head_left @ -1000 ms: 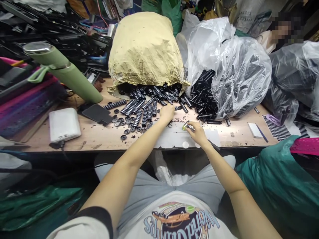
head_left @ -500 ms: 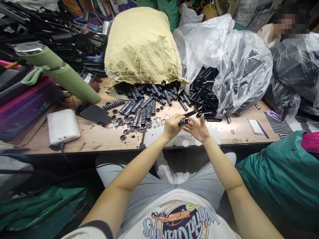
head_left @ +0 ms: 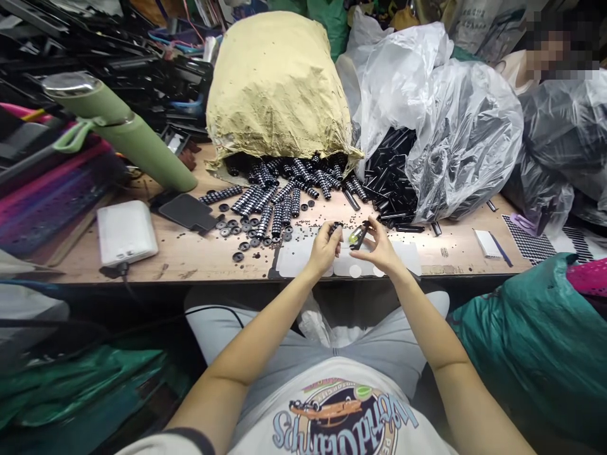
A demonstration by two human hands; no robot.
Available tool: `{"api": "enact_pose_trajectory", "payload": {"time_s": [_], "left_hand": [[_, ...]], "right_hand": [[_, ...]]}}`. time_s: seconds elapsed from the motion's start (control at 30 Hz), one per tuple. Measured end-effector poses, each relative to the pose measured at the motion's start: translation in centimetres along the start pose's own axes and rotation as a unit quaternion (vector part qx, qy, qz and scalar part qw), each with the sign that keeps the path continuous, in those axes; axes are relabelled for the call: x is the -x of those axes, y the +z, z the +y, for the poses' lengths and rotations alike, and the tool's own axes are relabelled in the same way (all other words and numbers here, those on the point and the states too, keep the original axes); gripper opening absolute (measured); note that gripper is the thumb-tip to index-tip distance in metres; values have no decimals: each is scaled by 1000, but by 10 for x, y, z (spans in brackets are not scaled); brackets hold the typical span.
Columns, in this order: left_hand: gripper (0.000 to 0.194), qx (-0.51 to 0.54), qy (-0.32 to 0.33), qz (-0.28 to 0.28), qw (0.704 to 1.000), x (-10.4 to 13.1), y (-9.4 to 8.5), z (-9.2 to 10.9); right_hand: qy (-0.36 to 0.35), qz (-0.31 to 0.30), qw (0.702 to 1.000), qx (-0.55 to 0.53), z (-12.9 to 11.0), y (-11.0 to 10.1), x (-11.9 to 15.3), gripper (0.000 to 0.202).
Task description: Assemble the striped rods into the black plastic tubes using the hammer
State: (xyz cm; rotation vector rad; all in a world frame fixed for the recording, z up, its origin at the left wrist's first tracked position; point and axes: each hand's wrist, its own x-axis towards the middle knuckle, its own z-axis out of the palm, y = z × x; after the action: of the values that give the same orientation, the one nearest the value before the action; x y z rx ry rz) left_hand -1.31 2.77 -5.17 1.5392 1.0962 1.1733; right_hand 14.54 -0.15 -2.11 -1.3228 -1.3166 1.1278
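My left hand [head_left: 325, 251] is closed over the near part of the bench, with the end of a black-and-white ribbed cylinder [head_left: 336, 225] showing above its fingers. A short gap to the right, my right hand [head_left: 383, 251] grips a black tube [head_left: 362, 234] between thumb and fingers. A yellow-green spot shows beside that tube; what it is I cannot make out. Beneath both hands lies a pale translucent sheet [head_left: 303, 251]. Several more ribbed cylinders [head_left: 275, 221] lie loose to the left, among small black discs [head_left: 238, 256].
A yellow sack [head_left: 279, 88] spills ribbed cylinders at the back. Right of it, a clear plastic bag [head_left: 467, 139] stands by a heap of black tubes [head_left: 391, 167]. A green bottle [head_left: 137, 148] leans above a white box [head_left: 127, 232]. Another person [head_left: 519, 69] sits far right.
My hands have moved apart. The black tube, earlier held out by my left hand, is now in my right hand, whose spread fingers have closed. The view has shifted slightly.
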Motion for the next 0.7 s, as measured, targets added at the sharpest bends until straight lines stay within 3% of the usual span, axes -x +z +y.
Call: {"api": "enact_pose_trajectory", "payload": {"time_s": [0.07, 0.17, 0.23, 0.27, 0.4, 0.5, 0.6, 0.7], "left_hand": [[21, -149, 17, 5, 989, 6, -3, -6], [29, -380, 32, 7, 924, 26, -14, -14], [32, -436, 32, 8, 899, 41, -25, -17], [31, -426, 41, 13, 904, 46, -32, -17], [20, -261, 100, 79, 957, 43, -47, -15], [26, -129, 99, 115, 980, 22, -38, -12], [34, 52, 16, 117, 992, 4, -16, -9], [40, 249, -106, 111, 956, -2, 0, 3]], "right_hand": [[-43, -14, 992, 115, 2, -2, 7, 109], [-54, -51, 966, 249, 9, -7, 20, 108], [-35, -101, 947, 301, 17, -11, 28, 107], [-25, -121, 938, 323, 21, -12, 32, 107], [6, -104, 909, 403, 33, -13, 39, 106], [9, -69, 892, 446, 33, -6, 39, 106], [12, -46, 886, 462, 28, -1, 39, 107], [-21, -51, 908, 415, 21, -4, 41, 111]]}}
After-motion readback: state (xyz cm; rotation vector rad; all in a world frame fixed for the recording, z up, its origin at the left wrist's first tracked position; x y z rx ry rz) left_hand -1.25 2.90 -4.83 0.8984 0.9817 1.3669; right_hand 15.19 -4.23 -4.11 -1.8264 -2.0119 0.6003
